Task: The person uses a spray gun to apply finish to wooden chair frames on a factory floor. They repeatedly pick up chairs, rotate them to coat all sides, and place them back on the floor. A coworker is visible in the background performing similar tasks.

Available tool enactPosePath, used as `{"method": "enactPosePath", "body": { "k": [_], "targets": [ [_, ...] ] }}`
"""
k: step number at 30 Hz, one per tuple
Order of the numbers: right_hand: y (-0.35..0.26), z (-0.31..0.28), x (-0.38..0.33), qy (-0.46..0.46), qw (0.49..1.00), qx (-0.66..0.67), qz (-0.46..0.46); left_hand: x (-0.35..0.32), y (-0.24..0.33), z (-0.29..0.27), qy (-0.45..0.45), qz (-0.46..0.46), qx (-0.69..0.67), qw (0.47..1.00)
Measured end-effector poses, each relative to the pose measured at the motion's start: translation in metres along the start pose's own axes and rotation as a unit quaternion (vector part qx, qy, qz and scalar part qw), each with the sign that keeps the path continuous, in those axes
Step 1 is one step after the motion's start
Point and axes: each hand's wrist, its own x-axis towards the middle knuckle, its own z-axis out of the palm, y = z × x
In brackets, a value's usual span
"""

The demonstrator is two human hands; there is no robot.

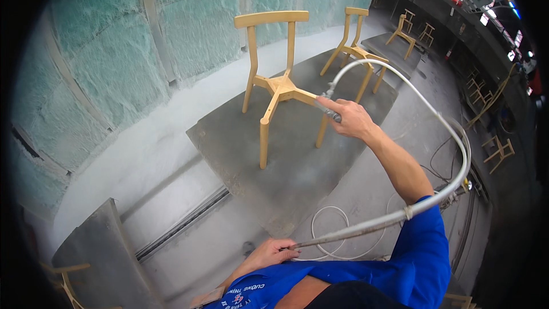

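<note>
My right hand (353,120) is closed around a grey spray gun (330,112), held beside a light wooden chair frame (282,86) without a seat panel. The frame stands upright on a dark flat board (237,143); the gun overlaps one of its seat rails, and I cannot tell whether they touch. A thick whitish hose (464,160) rises from the gun and loops round past my right arm to my left hand (267,254). Low in front of my body, the left hand grips the hose, its fingers wrapped round the darker stretch.
A second chair frame (359,52) stands behind on the same board. Blue-green filter padding (194,34) lines the wall to the left. More frames stand far right, including one nearby (499,151). Thin hose coils (329,209) lie on the floor; another dark board (103,257) sits lower left.
</note>
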Motion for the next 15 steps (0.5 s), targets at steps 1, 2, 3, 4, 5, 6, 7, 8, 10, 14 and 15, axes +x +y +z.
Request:
{"method": "enactPosePath", "body": {
  "k": [1,2,3,4,5,6,7,8,10,14,15],
  "targets": [
    [0.016,0.000,0.000,0.029,0.999,0.034,0.013,0.007,0.005,0.001,0.007,0.034,0.019,0.999],
    [0.032,0.005,0.006,0.138,0.988,0.073,-0.011,0.015,0.010,0.001,0.022,0.031,0.007,0.999],
    [0.043,0.014,0.013,0.244,0.963,0.112,-0.032,0.018,0.014,0.001,0.038,0.044,-0.003,0.998],
    [0.057,0.022,0.017,0.307,0.934,0.180,-0.005,0.022,0.020,0.002,0.055,0.043,-0.001,0.998],
    [0.072,0.030,0.020,0.327,0.896,0.293,0.068,0.028,0.024,0.001,0.061,0.020,-0.013,0.998],
    [0.086,0.040,0.013,0.297,0.832,0.428,0.191,0.031,0.028,0.001,0.065,-0.021,-0.008,0.998],
    [0.103,0.047,0.013,0.262,0.743,0.551,0.274,0.038,0.034,-0.004,0.072,-0.061,0.019,0.995],
    [0.120,0.055,0.014,0.278,0.655,0.621,0.330,0.046,0.038,-0.004,0.076,-0.048,0.017,0.996],
    [0.157,0.072,0.020,0.302,0.471,0.745,0.364,0.066,0.046,-0.003,0.097,-0.019,0.059,0.993],
    [0.224,0.107,0.041,0.314,0.405,0.742,0.431,0.105,0.056,-0.012,0.104,-0.013,0.054,0.993],
    [0.240,0.112,0.045,0.299,0.406,0.768,0.397,0.115,0.056,-0.012,0.117,-0.010,0.050,0.992]
  ]
}}
